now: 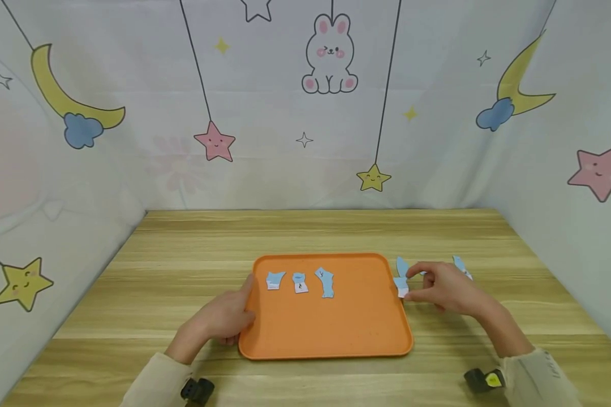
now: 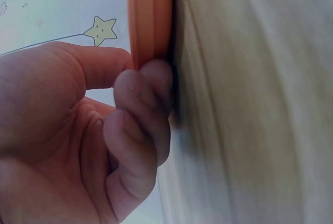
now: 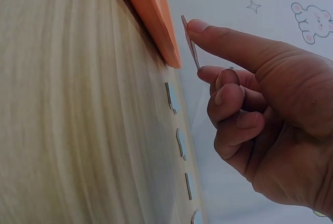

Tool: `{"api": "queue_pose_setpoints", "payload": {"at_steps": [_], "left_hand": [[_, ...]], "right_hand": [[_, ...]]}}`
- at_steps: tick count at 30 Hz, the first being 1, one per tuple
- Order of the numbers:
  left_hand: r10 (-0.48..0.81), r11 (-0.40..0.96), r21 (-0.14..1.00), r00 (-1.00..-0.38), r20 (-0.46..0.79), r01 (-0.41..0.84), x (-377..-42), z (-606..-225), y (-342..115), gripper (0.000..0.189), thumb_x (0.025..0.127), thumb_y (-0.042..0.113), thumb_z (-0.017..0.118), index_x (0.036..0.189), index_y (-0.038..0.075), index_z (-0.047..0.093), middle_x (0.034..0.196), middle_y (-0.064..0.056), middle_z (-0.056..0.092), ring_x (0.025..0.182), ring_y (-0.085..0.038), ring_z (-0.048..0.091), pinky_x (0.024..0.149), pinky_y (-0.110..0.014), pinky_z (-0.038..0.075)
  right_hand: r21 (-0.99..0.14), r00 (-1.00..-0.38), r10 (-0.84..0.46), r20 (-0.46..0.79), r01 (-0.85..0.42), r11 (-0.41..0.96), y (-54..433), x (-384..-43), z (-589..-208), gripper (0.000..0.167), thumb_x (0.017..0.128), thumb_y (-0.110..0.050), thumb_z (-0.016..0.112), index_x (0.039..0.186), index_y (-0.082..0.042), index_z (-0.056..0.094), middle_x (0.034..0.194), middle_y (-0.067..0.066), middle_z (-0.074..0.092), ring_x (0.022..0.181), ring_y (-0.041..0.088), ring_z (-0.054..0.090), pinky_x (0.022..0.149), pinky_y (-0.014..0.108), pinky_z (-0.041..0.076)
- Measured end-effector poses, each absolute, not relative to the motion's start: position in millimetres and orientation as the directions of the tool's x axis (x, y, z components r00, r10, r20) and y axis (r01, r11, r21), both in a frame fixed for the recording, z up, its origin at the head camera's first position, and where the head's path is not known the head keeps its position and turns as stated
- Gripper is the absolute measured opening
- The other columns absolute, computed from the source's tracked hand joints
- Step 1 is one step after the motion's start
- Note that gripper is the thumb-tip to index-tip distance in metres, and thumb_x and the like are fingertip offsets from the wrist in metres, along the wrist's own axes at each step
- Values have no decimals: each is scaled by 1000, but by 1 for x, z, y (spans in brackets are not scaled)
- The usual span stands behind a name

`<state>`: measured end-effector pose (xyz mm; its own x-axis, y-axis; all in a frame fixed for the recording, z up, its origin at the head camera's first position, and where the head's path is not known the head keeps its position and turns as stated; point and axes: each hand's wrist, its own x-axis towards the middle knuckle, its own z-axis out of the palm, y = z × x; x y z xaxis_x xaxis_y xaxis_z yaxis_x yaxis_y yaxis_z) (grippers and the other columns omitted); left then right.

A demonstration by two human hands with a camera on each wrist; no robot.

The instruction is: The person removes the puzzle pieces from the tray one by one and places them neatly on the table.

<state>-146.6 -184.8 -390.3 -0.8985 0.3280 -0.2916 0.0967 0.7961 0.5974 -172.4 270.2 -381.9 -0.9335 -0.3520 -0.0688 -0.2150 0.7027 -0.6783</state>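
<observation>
An orange tray point(image 1: 326, 328) lies on the table with three blue-and-white cardboard puzzle pieces, a left one point(image 1: 274, 280), a middle one point(image 1: 300, 283) and a right one point(image 1: 326, 282), in a row near its far side. My left hand point(image 1: 228, 314) grips the tray's left edge; in the left wrist view its fingers curl against the rim. Over the tray's right edge, my right hand point(image 1: 445, 287) pinches another puzzle piece point(image 1: 401, 287) between thumb and index finger. The right wrist view shows this thin held piece point(image 3: 191, 44) edge-on, above the table.
More puzzle pieces lie on the table right of the tray, one point(image 1: 401, 266) behind the held piece and one point(image 1: 460, 264) beyond the right hand, which partly hides others. A printed curtain point(image 1: 265, 186) hangs behind the wooden table point(image 1: 183, 237) and along both sides.
</observation>
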Motion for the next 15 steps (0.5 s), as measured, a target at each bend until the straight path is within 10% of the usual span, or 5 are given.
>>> {"api": "queue_pose_setpoints", "payload": {"at_steps": [15], "left_hand": [[330,795,598,-899,-287,100,-147,-391,-184,85,97,5,53,167,-5,6,57,-8,61,40,-15,54,39,-30,46]], "right_hand": [[-697,-904,-404,-137,-202,688,288,-174,-384,47,90,-26,85,123,3,67,59,-3,52,43,9,45,50,28,47]]}}
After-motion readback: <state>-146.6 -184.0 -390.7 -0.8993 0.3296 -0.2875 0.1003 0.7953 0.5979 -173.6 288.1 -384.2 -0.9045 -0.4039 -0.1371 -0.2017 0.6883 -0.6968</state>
